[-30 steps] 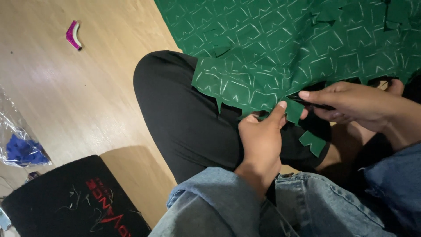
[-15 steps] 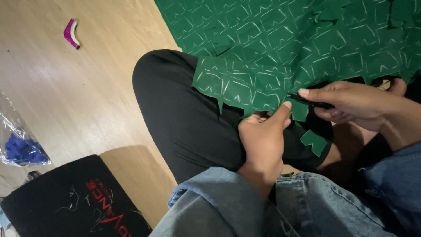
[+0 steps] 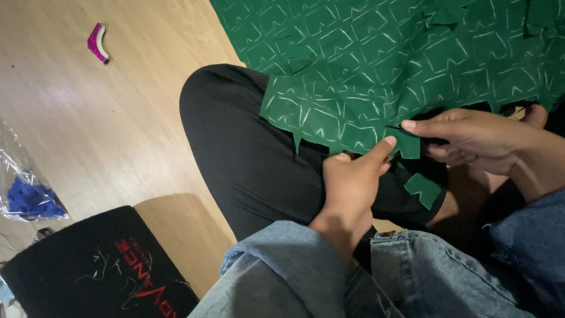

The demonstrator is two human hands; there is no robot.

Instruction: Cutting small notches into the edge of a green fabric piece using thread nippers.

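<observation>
The person sits on a pale wooden floor [image 3: 118,135] with one knee [image 3: 235,147] in black trousers raised in the middle of the view. A small pink and white curved piece [image 3: 97,42] lies near the floor's far left corner. At the left edge sits a clear plastic bag [image 3: 26,191] with something blue inside, and a black mat [image 3: 88,271] with red print fills the near left corner. Denim sleeves [image 3: 282,271] cover both forearms at the bottom.

A large green cloth [image 3: 376,59] marked with pale chalk lines spreads from the far right down over the knee, its near edge cut into jagged notches. That draped edge hides part of the lap and much of the right hand's fingers. A loose green scrap [image 3: 424,189] lies on the lap just below the hands.

The left hand [image 3: 353,182] has its grip closed on the cloth's near edge, thumb up against a hanging green tab [image 3: 407,144]. The right hand [image 3: 471,138] pinches the same tab from the other side, forefinger laid along its top; it seems to hold something thin and dark, but I cannot tell what.
</observation>
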